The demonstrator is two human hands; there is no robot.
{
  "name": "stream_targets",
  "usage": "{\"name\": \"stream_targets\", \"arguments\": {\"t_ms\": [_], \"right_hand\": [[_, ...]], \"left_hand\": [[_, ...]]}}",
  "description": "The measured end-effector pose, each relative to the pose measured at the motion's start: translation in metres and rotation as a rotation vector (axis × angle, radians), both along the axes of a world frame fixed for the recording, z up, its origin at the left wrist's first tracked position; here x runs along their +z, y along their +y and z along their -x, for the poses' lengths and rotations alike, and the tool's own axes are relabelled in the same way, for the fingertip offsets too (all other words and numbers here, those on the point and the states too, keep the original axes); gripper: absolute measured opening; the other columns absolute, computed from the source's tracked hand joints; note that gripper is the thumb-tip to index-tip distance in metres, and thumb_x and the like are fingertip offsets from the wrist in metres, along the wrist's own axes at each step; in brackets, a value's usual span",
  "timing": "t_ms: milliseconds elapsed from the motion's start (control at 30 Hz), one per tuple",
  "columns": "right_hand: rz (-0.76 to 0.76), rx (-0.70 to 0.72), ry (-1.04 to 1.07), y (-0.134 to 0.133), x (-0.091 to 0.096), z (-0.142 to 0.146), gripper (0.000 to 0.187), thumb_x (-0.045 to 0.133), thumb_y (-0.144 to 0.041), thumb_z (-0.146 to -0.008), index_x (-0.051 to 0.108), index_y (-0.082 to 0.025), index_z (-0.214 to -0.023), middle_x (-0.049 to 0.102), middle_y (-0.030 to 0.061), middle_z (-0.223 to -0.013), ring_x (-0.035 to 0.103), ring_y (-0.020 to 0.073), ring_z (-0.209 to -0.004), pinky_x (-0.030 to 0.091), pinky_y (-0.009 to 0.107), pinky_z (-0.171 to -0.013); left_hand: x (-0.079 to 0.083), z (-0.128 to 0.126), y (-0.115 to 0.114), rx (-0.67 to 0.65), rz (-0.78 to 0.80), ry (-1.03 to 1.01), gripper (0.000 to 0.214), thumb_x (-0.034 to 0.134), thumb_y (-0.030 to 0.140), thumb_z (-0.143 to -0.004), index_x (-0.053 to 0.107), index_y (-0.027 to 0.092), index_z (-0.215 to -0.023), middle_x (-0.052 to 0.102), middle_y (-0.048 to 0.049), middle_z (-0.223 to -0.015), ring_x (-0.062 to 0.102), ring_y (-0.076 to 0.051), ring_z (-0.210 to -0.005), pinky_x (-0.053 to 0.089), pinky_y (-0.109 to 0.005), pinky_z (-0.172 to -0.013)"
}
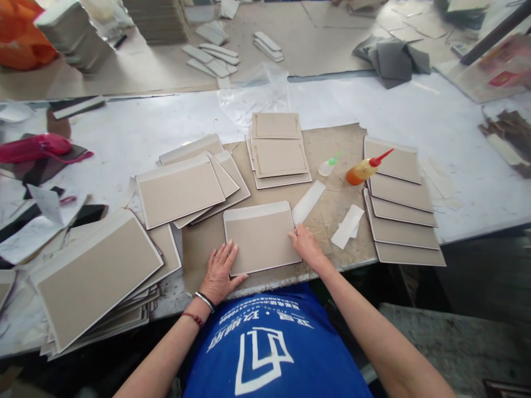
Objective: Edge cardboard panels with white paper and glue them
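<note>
A beige rectangular panel (261, 237) with a paler strip along its far edge lies flat in front of me on a brown sheet. My left hand (222, 268) rests on its near left corner, fingers stretched out. At the opposite side, my right hand (307, 244) has its fingers curled round the right edge, thumb over the top. Just beyond that hand lies a white strip (309, 202). More white strips (347, 226) are to its right. A red-capped bottle of amber liquid (363, 170) and a small green-tipped bottle (327, 166) stand farther back.
Similar panels lie fanned at the left (180, 190), stacked at the near left (99, 276), and overlapped at the right (404, 210). Behind the work piece, panels (280, 157) carry a yellowish line. Clear plastic (257, 91) and grey pieces (392, 58) lie farther back.
</note>
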State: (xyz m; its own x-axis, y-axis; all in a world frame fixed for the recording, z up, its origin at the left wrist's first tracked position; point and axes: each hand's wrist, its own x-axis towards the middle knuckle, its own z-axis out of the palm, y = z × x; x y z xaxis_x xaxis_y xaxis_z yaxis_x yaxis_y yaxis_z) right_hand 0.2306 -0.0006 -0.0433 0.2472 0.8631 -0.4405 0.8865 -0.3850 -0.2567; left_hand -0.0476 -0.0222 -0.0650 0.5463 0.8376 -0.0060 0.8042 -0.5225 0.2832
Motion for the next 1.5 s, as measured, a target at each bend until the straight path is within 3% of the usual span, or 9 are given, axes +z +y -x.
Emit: {"name": "stream_targets", "arguments": {"t_ms": [167, 933, 1500], "right_hand": [[-0.004, 0.023, 0.001, 0.0, -0.001, -0.001, 0.016, 0.046, -0.028, -0.087, 0.051, -0.015, -0.095, 0.061, 0.0096, -0.093, 0.055, 0.0184, -0.089, 0.036, 0.026, -0.076], [0.039, 0.03, -0.015, 0.003, -0.002, -0.001, 0.019, 0.044, -0.029, -0.087, 0.052, -0.015, -0.097, 0.061, 0.0107, -0.095, 0.056, 0.0198, -0.091, 0.037, 0.027, -0.075], [0.1, 0.112, -0.096, 0.008, 0.01, 0.001, 0.023, 0.042, -0.031, -0.088, 0.054, -0.016, -0.1, 0.063, 0.0109, -0.097, 0.059, 0.0214, -0.091, 0.041, 0.028, -0.073]], "left_hand": [[-0.001, -0.002, 0.0, 0.021, -0.025, -0.03, 0.073, 0.053, 0.055, -0.073, 0.036, 0.014, -0.131, 0.038, -0.0179, -0.136, 0.034, -0.031, -0.126, 0.024, -0.048, -0.104], [-0.006, -0.004, -0.002, 0.056, -0.045, -0.137, 0.071, 0.057, 0.049, -0.073, 0.035, 0.017, -0.133, 0.04, -0.017, -0.135, 0.036, -0.031, -0.124, 0.025, -0.05, -0.103], [-0.01, -0.002, -0.003, 0.032, -0.112, -0.072, 0.068, 0.056, 0.048, -0.074, 0.037, 0.015, -0.131, 0.042, -0.017, -0.134, 0.037, -0.03, -0.124, 0.029, -0.05, -0.101]]}}
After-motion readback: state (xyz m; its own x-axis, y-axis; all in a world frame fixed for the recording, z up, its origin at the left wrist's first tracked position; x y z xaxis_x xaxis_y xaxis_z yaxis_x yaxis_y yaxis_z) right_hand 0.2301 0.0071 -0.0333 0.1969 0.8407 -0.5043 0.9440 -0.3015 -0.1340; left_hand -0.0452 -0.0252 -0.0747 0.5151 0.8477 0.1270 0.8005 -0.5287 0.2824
